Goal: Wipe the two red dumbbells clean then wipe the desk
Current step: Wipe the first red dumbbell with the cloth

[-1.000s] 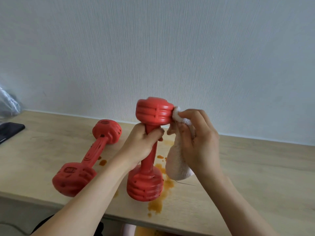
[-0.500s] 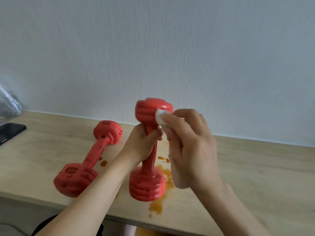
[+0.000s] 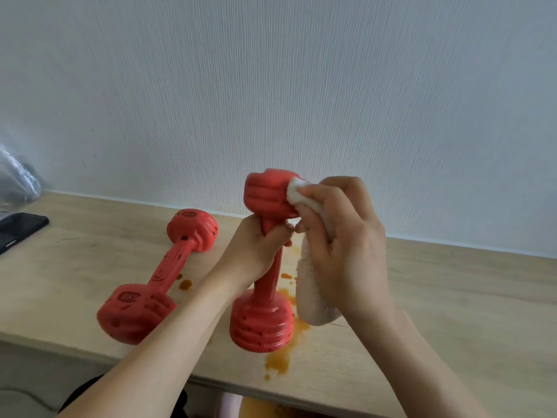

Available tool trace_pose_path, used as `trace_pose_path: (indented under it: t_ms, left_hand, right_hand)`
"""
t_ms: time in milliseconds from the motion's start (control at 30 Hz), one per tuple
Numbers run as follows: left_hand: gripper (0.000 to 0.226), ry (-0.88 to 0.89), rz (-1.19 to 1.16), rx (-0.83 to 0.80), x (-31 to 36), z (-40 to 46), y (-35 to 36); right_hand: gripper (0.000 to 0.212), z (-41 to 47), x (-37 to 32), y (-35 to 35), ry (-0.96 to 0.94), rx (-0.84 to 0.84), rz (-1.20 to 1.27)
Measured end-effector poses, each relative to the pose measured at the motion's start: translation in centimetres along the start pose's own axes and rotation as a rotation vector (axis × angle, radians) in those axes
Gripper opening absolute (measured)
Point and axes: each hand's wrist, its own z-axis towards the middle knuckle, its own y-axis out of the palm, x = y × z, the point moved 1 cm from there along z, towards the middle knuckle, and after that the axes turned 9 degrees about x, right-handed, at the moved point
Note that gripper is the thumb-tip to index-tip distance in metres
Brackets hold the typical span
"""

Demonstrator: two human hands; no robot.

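Two red dumbbells sit on a pale wooden desk (image 3: 452, 312) that runs along a white textured wall (image 3: 301, 86). The upright dumbbell (image 3: 262, 315) stands on one end near the front edge of the desk, at the centre of the view, its lower head in an orange-brown spill (image 3: 278, 357). The left hand (image 3: 256, 248) has its fingers curled round the handle just under the top head, keeping it vertical. The right hand (image 3: 340, 236) grips a white cloth (image 3: 313, 297) in curled fingers and presses a bunched corner of it against the right side of the top head; the rest of the cloth hangs down from the palm towards the desk. The second dumbbell (image 3: 159, 276) lies on its side to the left, apart from the first, one head near the front edge and the other farther back towards the wall, with dark specks on its handle and heads. A few smaller orange drops (image 3: 185, 284) lie between the two dumbbells. At the far left edge lies one black phone (image 3: 18, 229), and behind it a crumpled clear plastic bag (image 3: 15, 176); what it holds cannot be seen.
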Motion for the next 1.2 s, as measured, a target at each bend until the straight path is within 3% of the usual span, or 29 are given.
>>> trace_pose_path:
  t_ms: [67, 200, 300, 433, 533, 667, 767, 867, 967, 1067, 1200]
  left_hand:
    - [0.016, -0.013, -0.009, -0.014, 0.0, 0.0, -0.1]
    - [0.018, 0.019, -0.064, -0.121, 0.5, -0.4, -0.1]
    - [0.023, 0.026, -0.125, -0.262, 0.9, -0.7, 0.0]
    - [0.009, 0.008, -0.159, -0.429, 0.8, -0.4, 0.1]
    - [0.016, 0.029, -0.037, -0.371, 0.8, -0.2, 0.0]
    - [0.038, 0.232, 0.245, -0.045, 0.7, -0.8, -0.3]
    - [0.049, 0.205, 0.295, 0.06, 0.3, -0.3, -0.5]
    - [0.026, 0.139, 0.298, 0.037, 0.3, 0.1, -0.5]
    - [0.027, 0.119, 0.258, -0.016, 0.2, 0.1, -0.4]
    - [0.049, 0.117, 0.238, 0.001, -0.1, 0.1, -0.5]
    - [0.054, 0.127, 0.223, 0.009, 0.0, 0.1, -0.4]
  right_hand:
    - [0.016, 0.0, 0.4, -0.1, 0.03, 0.015, -0.035]
    - [0.012, 0.4, 1.8, -0.7, 0.278, -0.025, -0.005]
    - [0.011, 1.0, 2.4, -1.1, 0.425, -0.06, 0.124]
    - [0.018, 1.2, 3.9, -1.8, 0.607, -0.113, 0.334]
    - [0.017, 1.0, 4.4, -2.2, 0.709, -0.093, 0.432]
    - [0.014, 1.0, 3.2, -2.4, 0.622, -0.071, 0.433]
    - [0.008, 0.6, 1.3, -1.6, 0.444, -0.074, 0.291]
    - [0.015, -0.1, -0.1, -0.5, 0.12, -0.051, 0.046]
    - [0.021, -0.3, -0.2, -0.1, -0.043, -0.054, -0.056]
    - [0.014, 0.0, 0.8, -0.6, -0.018, -0.021, -0.059]
    - [0.009, 0.0, 1.6, -0.4, 0.044, -0.01, -0.048]
